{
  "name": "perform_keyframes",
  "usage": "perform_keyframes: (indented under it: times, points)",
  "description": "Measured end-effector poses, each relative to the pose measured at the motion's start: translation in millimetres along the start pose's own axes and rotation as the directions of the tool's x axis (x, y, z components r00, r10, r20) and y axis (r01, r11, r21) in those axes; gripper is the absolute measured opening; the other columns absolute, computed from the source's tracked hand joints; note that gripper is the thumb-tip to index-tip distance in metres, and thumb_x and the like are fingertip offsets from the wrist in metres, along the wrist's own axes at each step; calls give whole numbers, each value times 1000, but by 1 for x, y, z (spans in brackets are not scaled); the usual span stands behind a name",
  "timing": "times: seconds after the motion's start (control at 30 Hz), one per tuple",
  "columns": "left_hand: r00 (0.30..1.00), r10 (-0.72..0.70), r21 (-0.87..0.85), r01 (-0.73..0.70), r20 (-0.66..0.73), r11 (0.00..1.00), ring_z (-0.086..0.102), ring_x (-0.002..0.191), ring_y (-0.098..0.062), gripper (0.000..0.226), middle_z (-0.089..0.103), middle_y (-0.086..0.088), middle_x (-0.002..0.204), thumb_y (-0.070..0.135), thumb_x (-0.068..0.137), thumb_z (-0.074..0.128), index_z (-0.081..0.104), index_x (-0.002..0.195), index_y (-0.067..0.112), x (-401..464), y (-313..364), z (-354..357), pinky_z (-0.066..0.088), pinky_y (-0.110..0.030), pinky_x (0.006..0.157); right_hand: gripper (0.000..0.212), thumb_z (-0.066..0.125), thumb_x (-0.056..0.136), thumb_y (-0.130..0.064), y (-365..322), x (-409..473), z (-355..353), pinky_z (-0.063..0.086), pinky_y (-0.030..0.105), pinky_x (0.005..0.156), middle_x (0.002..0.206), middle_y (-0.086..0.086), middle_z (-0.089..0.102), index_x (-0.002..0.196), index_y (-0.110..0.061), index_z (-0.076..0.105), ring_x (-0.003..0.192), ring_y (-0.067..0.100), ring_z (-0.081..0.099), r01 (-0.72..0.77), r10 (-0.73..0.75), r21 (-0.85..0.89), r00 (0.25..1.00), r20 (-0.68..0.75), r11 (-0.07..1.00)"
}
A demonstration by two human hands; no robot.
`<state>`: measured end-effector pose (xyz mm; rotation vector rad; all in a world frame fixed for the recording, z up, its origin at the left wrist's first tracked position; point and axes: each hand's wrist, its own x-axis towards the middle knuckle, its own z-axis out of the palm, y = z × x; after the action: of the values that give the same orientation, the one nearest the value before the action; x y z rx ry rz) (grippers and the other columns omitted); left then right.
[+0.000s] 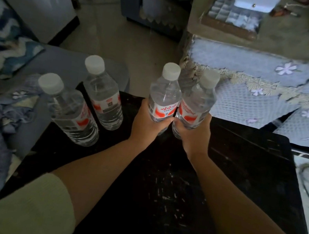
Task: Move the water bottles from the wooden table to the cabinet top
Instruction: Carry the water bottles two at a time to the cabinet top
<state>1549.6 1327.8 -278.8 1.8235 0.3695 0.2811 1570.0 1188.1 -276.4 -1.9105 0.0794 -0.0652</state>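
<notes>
Far out to the left of both hands, the near-left bottle [72, 111] stands upright on the dark tabletop [244, 163], close to its left edge. Just beyond it and a little closer to the hands stands the far-left bottle [103, 92], also upright and capped. Neither is touched; they probably wait for a second trip, since each hand can only take one.

The left hand [148, 121] is wrapped around the lower body of the left-held bottle [165, 92], thumb and fingers curled across its red-and-white label. Right beside it, the right hand [191, 133] clamps the right-held bottle [198, 102] the same way. The two hands are pressed together, knuckles touching or nearly so, and the two bottles stand side by side, caps up and leaning slightly away from the person. Gripping low on the body keeps the full bottles steady and upright, and carrying a pair at once halves the trips.

Whether the held bottles are clear of the tabletop cannot be told for certain, though they look lifted.

Ahead and to the right of the hands lies a cloth-covered surface [260, 73] with flower patterns; it may be the cabinet top, but that is a guess.
</notes>
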Motion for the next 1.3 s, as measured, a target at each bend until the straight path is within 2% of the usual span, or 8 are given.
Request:
perform_keyframes:
  times: [0.2,0.33,0.43,0.6,0.7,0.87,1.1,1.3]
  points:
    - [1000,-31,-5,31,4,1000,59,105,-9,73,59,8,116,28,67,84,40,125,20,-4,8,-4,44,-20,86,69,84,70,-27,-8,-5,-6,44,3,68,111,-9,61,124,-22,41,95,0,59,-46,46,5,999,25,999]
    - [998,-69,-33,69,-9,997,59,94,2,69,58,20,101,28,67,84,41,122,25,-26,12,-2,41,-8,75,63,84,70,-33,-13,-18,-13,44,9,68,102,-15,61,117,-30,43,91,-1,61,-107,107,14,993,44,994]
    - [996,-79,-23,79,29,997,56,95,7,75,57,21,105,32,65,85,42,126,25,-51,10,-3,41,-4,71,63,82,71,-34,-13,-34,-25,40,6,65,101,-16,60,121,-27,44,86,-4,58,-115,119,-58,990,81,992]
    - [986,-136,34,133,91,990,56,85,10,69,57,21,98,26,68,83,42,122,26,-90,15,-21,38,-4,67,52,80,74,-33,-9,-70,-53,44,9,48,89,-11,64,112,-29,44,70,2,65,-176,189,-112,975,120,978]
    - [975,-179,59,173,132,983,61,81,5,58,60,15,93,25,71,81,44,117,24,-117,20,-40,41,-6,61,56,80,73,-35,-8,-99,-67,42,12,59,96,-14,61,116,-28,44,84,1,61,-188,212,-164,968,136,968]
    - [954,-217,88,203,204,975,60,89,-6,52,60,11,96,24,73,79,45,113,23,-176,22,-80,42,-17,65,58,79,74,-35,-4,-160,-84,37,11,59,90,-17,57,118,-25,42,77,-4,54,-197,242,-251,956,165,948]
    - [936,-223,99,203,271,974,63,102,-21,61,64,-6,112,23,73,80,48,123,10,-255,28,-128,50,-38,93,68,81,74,-32,-17,-253,-99,42,16,64,104,-8,60,128,-17,43,88,10,59,-200,245,-263,957,153,944]
    - [928,-178,103,153,328,983,61,91,-9,56,63,3,105,25,73,80,46,117,18,-307,36,-150,45,-19,71,70,81,73,-31,-25,-322,-117,48,28,79,104,-8,59,129,-16,43,94,15,60,-203,242,-286,965,106,936]
